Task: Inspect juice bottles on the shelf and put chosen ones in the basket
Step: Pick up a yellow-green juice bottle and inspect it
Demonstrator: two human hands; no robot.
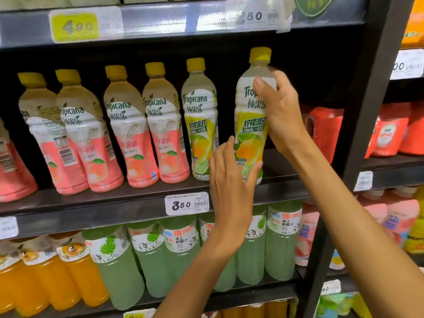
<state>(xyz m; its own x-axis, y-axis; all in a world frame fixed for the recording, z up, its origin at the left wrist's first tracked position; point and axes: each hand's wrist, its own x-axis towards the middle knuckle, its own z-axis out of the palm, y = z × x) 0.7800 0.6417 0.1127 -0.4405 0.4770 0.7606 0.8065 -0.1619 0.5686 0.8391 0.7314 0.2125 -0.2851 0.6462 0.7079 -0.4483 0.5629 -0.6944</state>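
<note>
At the lemon-lime bottle (251, 125): right hand (281, 111) fingers (261, 86) curled round its shoulder below the yellow cap (260, 53); left hand (229, 180) fingers (229, 145) and thumb clasping its base. Bottle upright, base at the shelf (114, 203) front edge, whether lifted cannot be told. Left of it: a matching bottle (200, 120), then peach bottles (128, 127). Judged full, moderately heavy; thin plastic yields, film label slick. Best hold: waisted middle, or shoulder with base support.
</note>
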